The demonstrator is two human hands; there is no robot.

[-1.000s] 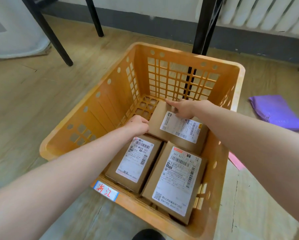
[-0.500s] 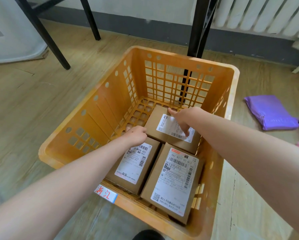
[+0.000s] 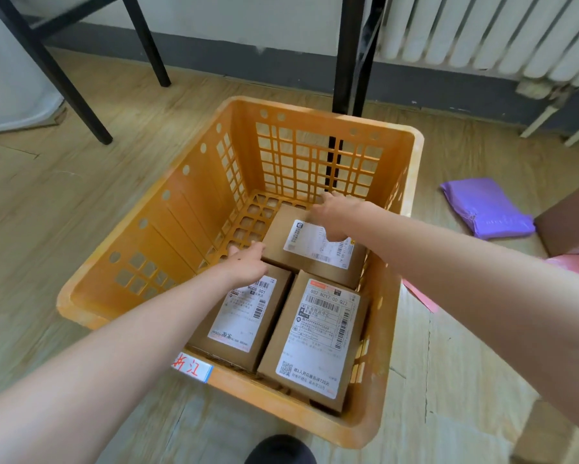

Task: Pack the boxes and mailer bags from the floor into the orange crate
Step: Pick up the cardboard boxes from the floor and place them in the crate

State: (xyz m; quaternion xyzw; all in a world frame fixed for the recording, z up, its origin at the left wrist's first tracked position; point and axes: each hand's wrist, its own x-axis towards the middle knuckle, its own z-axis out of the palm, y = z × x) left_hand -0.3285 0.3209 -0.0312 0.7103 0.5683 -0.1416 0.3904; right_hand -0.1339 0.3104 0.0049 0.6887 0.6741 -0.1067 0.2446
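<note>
The orange crate [image 3: 140,262] stands on the floor and holds three labelled cardboard boxes. The far box [image 3: 281,242] lies flat by the right wall. In front of it sit the near left box [image 3: 244,329] and the near right box [image 3: 315,333]. My left hand [image 3: 248,262] reaches in with its fingers straight, touching the far box's left edge. My right hand [image 3: 335,216] rests on top of the far box with fingers stretched toward its back edge; it is blurred.
A purple mailer bag [image 3: 485,209], a brown box [image 3: 573,219] and a pink mailer [image 3: 418,296] lie on the floor right of the crate. Black table legs [image 3: 348,51] stand behind it, with a radiator [image 3: 482,28] on the wall. My shoe [image 3: 278,450] is at the bottom.
My left hand uncurled from a fist to straight fingers against the far box. My right hand slid from the box's label toward its back edge. The view shifted slightly.
</note>
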